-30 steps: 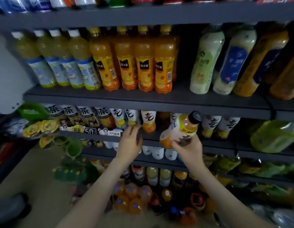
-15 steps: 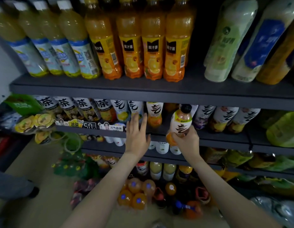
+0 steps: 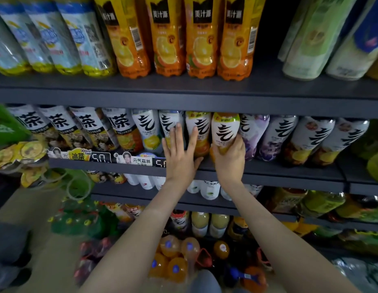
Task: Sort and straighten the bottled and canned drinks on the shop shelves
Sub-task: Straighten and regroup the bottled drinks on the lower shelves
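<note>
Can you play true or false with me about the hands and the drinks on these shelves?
1. The right hand holds a white-label bottle. True.
2. The left hand is a fist. False: its fingers are straight, flat against the neighbouring bottles.
3. Four orange juice bottles stand on the shelf above the hands. True.
4. The held bottle lies on the floor. False: it is upright in the row on the middle shelf.
5. The drink just right of the held one has a green label. False: it is a purple-label bottle.
</note>
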A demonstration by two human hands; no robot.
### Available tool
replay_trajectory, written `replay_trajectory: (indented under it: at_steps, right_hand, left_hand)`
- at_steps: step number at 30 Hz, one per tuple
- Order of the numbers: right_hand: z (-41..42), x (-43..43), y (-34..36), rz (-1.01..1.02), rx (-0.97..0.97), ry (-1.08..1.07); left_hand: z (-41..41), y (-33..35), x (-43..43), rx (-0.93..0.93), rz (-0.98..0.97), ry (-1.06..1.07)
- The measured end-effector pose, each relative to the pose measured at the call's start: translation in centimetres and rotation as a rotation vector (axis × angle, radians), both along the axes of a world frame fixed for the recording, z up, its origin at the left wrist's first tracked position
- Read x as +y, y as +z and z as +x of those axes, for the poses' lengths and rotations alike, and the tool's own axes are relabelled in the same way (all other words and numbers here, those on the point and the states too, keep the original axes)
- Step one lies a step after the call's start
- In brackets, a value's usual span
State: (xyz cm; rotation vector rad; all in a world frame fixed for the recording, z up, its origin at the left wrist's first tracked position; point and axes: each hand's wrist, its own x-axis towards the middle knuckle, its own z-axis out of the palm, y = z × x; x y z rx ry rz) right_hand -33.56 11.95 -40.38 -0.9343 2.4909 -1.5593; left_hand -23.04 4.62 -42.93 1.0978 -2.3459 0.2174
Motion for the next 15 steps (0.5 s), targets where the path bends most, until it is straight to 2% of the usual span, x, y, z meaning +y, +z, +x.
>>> replay_trajectory:
  at_steps: [10,15]
  right_hand:
    - [1.2,-0.4,-0.6,0.022,-0.082,0.052]
    - [1.6,3.8,0.3,0.098,-0.075,0.143]
  left_hand:
    - [0.3,-0.2,0.7,-0.07,0.076,-0.043]
    - [0.0,0.8,3.9,-0.06,0.178,-0.073]
